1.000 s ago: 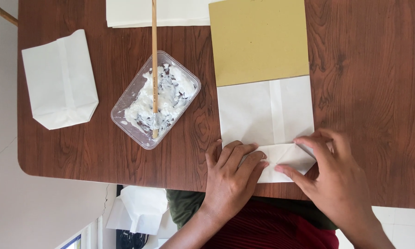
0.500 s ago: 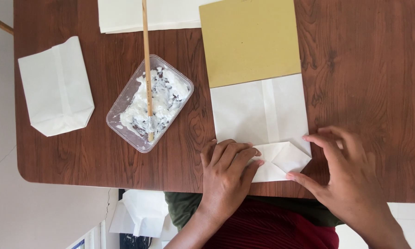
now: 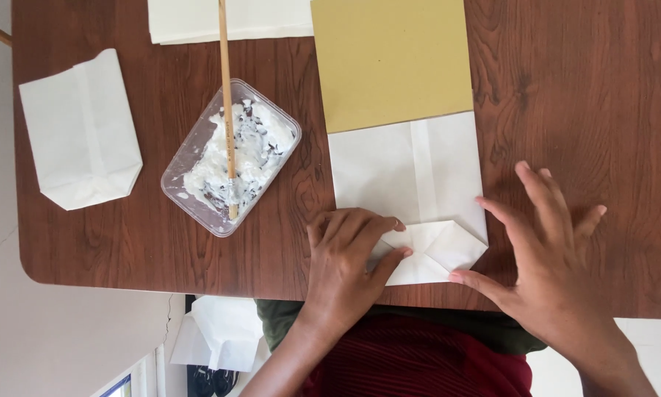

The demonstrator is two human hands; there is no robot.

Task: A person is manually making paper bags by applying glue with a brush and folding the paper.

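a head-worn camera looks straight down on a dark brown wooden counter point(image 3: 580, 88); its far edge and right side are cut off, and only its near left corner, rounded, shows whole. a stack of white sheets point(image 3: 231, 18) at the far edge is cropped by the frame, as is the top of a tan card point(image 3: 393, 62) lying over the upper part of a white paper bag point(image 3: 407, 173), so the bag's far end is hidden. the bag lies flat near the middle of the near edge, its bottom folded into a pointed flap point(image 3: 437, 250) just at that edge. the left hand point(image 3: 345, 261) lies flat with fingers pressing the flap's left side, covering that part of the fold; nothing is clenched in it. the right hand point(image 3: 547, 254) hovers or rests open at the flap's right side, fingers spread, thumb tip at the flap's lower corner; whether it touches the paper is hard to tell, and it grasps nothing. left of the bag stands a clear plastic tub point(image 3: 231, 158) holding white paste flecked with dark bits, with a wooden stick point(image 3: 226, 95) resting in it and running to the far edge. a finished folded white bag point(image 3: 80, 132) overhangs the left edge. below the near edge, dark red clothing point(image 3: 418, 364) and more white paper point(image 3: 220, 331) are partly seen.
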